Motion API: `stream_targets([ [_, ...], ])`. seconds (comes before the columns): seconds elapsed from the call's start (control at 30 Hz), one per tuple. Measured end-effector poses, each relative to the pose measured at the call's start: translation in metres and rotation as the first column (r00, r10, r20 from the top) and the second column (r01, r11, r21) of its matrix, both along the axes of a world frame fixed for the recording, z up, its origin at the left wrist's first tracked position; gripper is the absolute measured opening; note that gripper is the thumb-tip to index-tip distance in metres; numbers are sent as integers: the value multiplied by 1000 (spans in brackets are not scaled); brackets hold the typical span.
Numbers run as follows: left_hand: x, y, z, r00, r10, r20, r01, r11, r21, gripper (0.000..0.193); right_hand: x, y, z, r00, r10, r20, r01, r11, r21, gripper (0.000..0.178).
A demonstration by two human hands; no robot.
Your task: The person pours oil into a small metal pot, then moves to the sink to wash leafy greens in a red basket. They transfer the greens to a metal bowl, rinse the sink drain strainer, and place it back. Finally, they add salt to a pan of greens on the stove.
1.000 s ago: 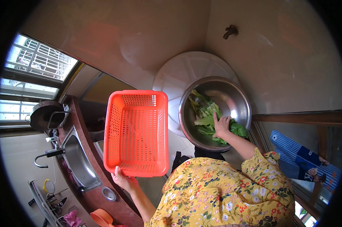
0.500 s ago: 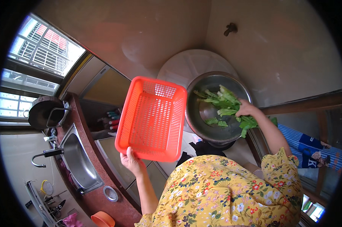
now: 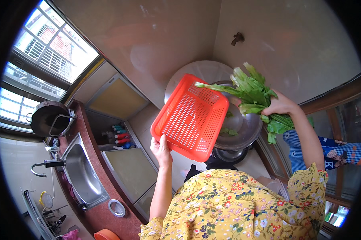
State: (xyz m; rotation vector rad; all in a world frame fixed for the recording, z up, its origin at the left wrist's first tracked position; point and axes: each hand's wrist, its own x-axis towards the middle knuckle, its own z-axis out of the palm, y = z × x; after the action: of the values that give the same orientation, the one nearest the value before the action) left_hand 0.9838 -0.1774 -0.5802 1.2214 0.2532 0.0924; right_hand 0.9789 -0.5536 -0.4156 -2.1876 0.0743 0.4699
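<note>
My left hand [image 3: 161,151] grips the near rim of a red plastic basket [image 3: 190,120], which is tilted and has nothing in it except a leaf tip crossing its far right rim. My right hand [image 3: 282,105] is closed round a bunch of leafy greens [image 3: 248,88], held up with pale stems pointing away and leaves hanging below the hand. Beneath the greens and partly behind the basket stands a large metal basin [image 3: 250,134]. A few loose leaves [image 3: 229,131] lie in its bottom.
To the left runs a reddish counter [image 3: 93,152] with a steel sink [image 3: 82,172], a black faucet [image 3: 54,163] and a small strainer [image 3: 117,208]. A dark wok [image 3: 48,119] leans near the window. Behind the basin is a round pale tabletop [image 3: 206,68]; a wall tap [image 3: 238,38] sits above.
The greens have been lifted up out of the basin, toward the basket. My left hand has brought the basket to the right and tilted it, so it now overlaps the basin.
</note>
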Motion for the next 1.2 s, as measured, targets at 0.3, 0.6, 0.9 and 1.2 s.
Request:
stream_targets([
  [0.3,3,-27,-17,995,-61,-84,46,985,-167,10,27,79,-13,885,466,6,-390,749,-536,75],
  [0.6,5,-31,-21,991,-122,-51,95,927,-362,19,32,102,-88,604,797,13,-450,354,-820,70],
  [0.9,10,5,-19,998,29,-52,-39,979,-200,12,51,73,1,769,382,513,-327,924,-198,46],
  [1.2,27,26,7,988,155,12,-152,979,-137,13,-2,14,-261,978,100,-182,-174,871,-459,18],
])
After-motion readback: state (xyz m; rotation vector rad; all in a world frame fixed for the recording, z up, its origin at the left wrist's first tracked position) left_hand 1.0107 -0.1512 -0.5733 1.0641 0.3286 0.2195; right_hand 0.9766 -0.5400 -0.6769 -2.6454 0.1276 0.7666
